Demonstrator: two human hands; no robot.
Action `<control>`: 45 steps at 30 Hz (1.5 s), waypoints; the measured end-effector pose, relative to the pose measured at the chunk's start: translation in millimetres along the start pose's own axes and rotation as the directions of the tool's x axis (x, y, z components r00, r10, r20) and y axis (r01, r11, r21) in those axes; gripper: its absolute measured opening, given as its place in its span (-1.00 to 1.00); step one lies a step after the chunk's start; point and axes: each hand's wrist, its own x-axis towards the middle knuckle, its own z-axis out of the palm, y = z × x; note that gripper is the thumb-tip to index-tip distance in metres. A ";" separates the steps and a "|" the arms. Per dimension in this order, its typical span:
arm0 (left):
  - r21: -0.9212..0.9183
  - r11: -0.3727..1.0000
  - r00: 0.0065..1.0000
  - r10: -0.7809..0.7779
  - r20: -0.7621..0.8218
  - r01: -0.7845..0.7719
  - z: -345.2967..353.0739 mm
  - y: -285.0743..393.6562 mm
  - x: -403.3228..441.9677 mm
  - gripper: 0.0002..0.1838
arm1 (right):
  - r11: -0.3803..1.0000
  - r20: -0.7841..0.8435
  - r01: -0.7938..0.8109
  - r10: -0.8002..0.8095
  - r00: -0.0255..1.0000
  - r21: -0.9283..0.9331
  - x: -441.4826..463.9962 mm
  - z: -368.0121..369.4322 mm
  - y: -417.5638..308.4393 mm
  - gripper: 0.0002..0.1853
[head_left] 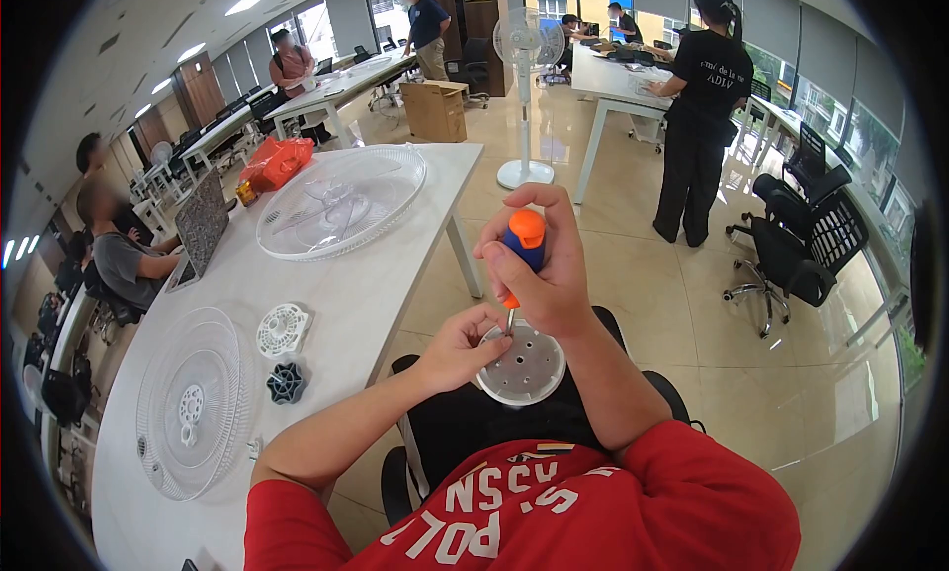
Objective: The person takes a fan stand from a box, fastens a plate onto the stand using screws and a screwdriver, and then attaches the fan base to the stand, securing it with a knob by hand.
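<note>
My right hand (544,274) is wrapped around the orange-and-blue handle of a screwdriver (527,240), which points down. Its metal shaft meets a round, light-grey disc (524,373) with several holes, resting over my lap. At the disc's far left edge, my left hand (461,351) is closed, thumb over the rim and close to the screwdriver tip. Its other fingertips are partly hidden. On the table to my left lie a white slotted round part (284,331) and a dark star-shaped knob (286,383).
The white table (346,324) bears two clear fan grilles (341,210) (193,403), an open laptop (202,220) and a red bag (277,164). A white stand fan (525,106) and a cardboard box (433,111) stand ahead. A person in black (704,106) and office chairs (806,245) are at right.
</note>
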 end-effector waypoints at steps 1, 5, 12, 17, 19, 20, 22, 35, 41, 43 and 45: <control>-0.007 1.000 1.000 0.007 0.002 -0.007 -0.1 -0.4 0.1 -0.86 | 1.000 0.004 0.007 -0.007 1.000 -0.001 0.0 -0.2 0.4 -0.51; 0.005 1.000 1.000 0.002 0.004 -0.002 -1.0 -1.1 0.3 -0.86 | 0.998 -0.004 0.046 -0.046 0.999 -0.041 1.6 1.6 1.1 -0.54; -0.003 1.000 1.000 0.009 0.003 -0.009 -0.1 0.3 -0.5 -0.86 | 0.999 0.004 0.035 -0.035 0.999 -0.020 -0.7 1.3 1.3 -0.54; 0.009 1.000 1.000 0.011 -0.004 -0.011 0.7 0.0 -0.5 -0.86 | 1.000 -0.001 0.011 -0.011 1.000 0.002 -1.2 1.4 0.8 -0.53; -0.005 1.000 1.000 0.015 -0.001 -0.015 0.2 -0.7 -0.6 -0.87 | 0.999 0.016 0.042 -0.042 0.999 -0.035 0.2 2.2 0.2 -0.57; -0.004 1.000 1.000 0.015 -0.001 -0.015 0.4 -0.7 -0.6 -0.87 | 0.998 0.016 0.043 -0.042 0.999 -0.035 -0.2 1.6 0.2 -0.57; -0.014 1.000 1.000 0.014 -0.008 -0.014 1.2 -0.9 -0.1 -0.87 | 0.998 0.027 0.033 -0.031 0.999 -0.048 -2.2 -2.0 -0.3 -0.59; -0.011 1.000 1.000 0.012 -0.006 -0.012 0.9 -2.5 -0.1 -0.88 | 0.987 0.039 0.088 -0.083 0.996 -0.138 -2.2 -4.0 6.6 -0.59; -0.014 1.000 1.000 0.017 -0.016 -0.017 1.4 1.2 -0.3 -0.87 | 0.988 -0.033 0.148 -0.150 0.988 -0.040 -0.8 6.4 3.7 -0.48; -0.002 1.000 1.000 0.004 -0.008 -0.004 -0.3 -1.5 0.6 -0.87 | 0.999 0.029 0.037 -0.037 0.999 -0.018 -3.1 2.4 1.6 -0.50; -0.001 1.000 1.000 0.002 -0.002 -0.002 -1.8 -2.4 0.7 -0.87 | 0.999 0.051 -0.028 0.026 0.998 0.033 -2.5 -2.5 -3.1 -0.56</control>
